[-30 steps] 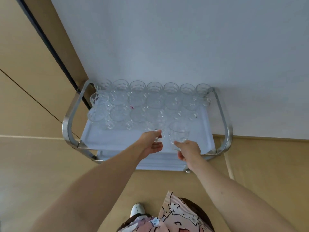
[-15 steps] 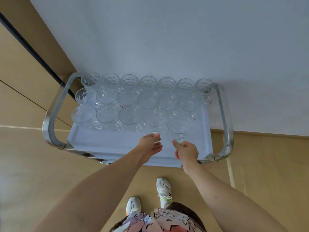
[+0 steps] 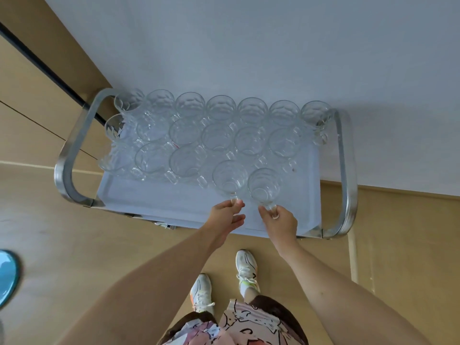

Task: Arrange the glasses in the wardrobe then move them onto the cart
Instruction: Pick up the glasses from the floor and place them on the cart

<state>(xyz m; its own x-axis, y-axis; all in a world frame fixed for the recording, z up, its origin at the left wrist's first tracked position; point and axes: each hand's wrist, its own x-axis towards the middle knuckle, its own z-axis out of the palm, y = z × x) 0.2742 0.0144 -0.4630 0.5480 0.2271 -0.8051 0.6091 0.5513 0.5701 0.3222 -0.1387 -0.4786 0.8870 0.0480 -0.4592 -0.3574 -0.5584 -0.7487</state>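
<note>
While upright, mugs (image 3: 263,183), handles toward hands (image 3: 281,221).

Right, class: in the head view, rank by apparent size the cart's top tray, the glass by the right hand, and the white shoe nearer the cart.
1. Top tray, by far the largest.
2 and 3. The glass and the white shoe look roughly alike; the shoe is on the floor, farther from the camera, so I won't rank them.

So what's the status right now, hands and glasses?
Left hand pinching one glass's handle; right hand gripping the next glass. Both at cart tray front row. Nothing blocking.
</note>
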